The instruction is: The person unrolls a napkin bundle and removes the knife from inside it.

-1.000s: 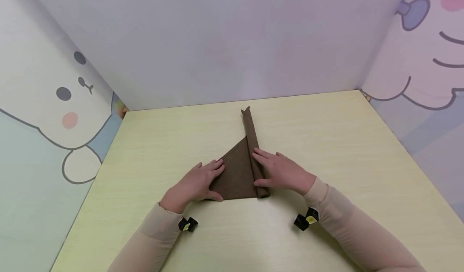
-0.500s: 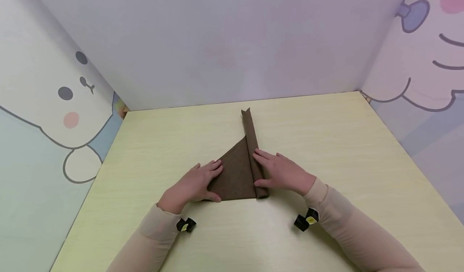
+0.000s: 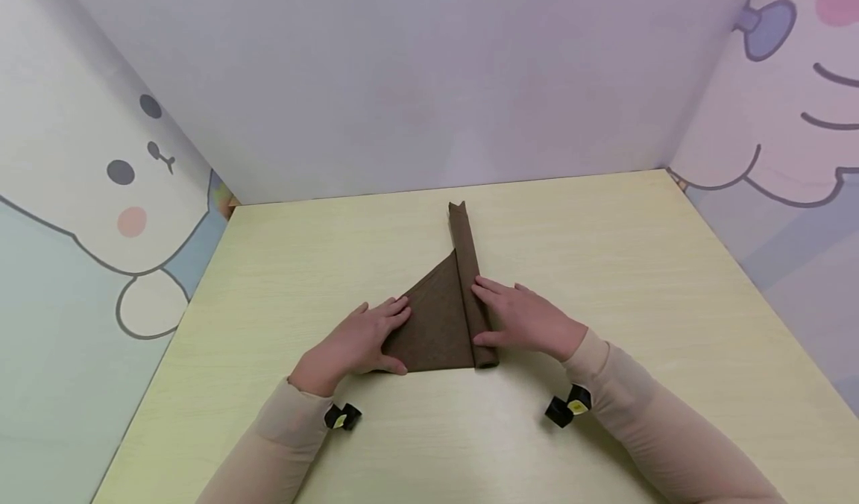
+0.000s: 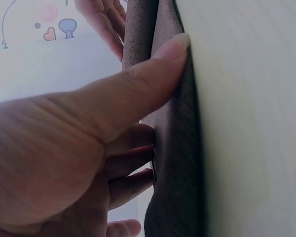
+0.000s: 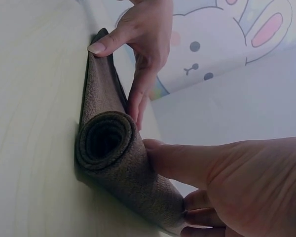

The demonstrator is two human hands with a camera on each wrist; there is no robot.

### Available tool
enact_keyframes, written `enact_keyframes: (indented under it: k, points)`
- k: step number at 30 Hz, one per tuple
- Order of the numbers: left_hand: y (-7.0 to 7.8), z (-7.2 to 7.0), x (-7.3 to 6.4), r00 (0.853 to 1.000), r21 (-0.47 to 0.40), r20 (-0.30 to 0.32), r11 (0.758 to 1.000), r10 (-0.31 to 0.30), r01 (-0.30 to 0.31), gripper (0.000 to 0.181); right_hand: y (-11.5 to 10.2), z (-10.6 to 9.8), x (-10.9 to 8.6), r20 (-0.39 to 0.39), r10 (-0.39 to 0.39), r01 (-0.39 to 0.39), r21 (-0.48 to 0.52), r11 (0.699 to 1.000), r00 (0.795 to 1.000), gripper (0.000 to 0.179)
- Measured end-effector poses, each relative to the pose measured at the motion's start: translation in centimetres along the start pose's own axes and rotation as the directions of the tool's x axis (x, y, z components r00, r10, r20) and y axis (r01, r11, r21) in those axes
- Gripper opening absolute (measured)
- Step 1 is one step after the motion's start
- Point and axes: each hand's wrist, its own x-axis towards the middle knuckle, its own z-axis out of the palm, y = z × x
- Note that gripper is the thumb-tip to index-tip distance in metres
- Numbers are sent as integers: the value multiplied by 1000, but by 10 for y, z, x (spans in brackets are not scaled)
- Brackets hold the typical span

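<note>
A brown cloth [image 3: 436, 332] lies partly rolled up, its flat part tapering toward the back. Along its right side runs the roll [image 3: 463, 232], whose spiral end faces the right wrist camera. My left hand [image 3: 352, 344] rests on the left part of the flat cloth, fingers spread and thumb at the near edge. In the left wrist view, the thumb presses on the cloth [image 4: 175, 133] while the fingers extend at its other edge. My right hand [image 3: 530, 321] touches the roll with extended thumb and fingertips, spaced along its length. The cloth's left corner is hidden under my left hand.
The pale wooden table [image 3: 604, 243] reaches back to a plain light wall [image 3: 429, 79]. Side panels with cartoon animals, such as the left panel [image 3: 67, 265], border the table. Small black cameras sit at both wrists, the right camera [image 3: 569, 407] low over the tabletop.
The roll has turned slightly, and its far end looks flatter and wider. My left hand has slid a little to the left; my right hand has shifted slightly right on the roll.
</note>
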Motion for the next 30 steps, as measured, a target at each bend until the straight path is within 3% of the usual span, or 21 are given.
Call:
enact_keyframes:
  k: [10,30]
  points:
    - [-1,1,-1,999,4,17,1000,-31,30,99,3,-2,-2,31,30,-31,20,999,999,86]
    - [-8,2,-6,1000,-4,-3,1000,-13,13,98,8,-4,-2,41,28,-31,59,998,999,86]
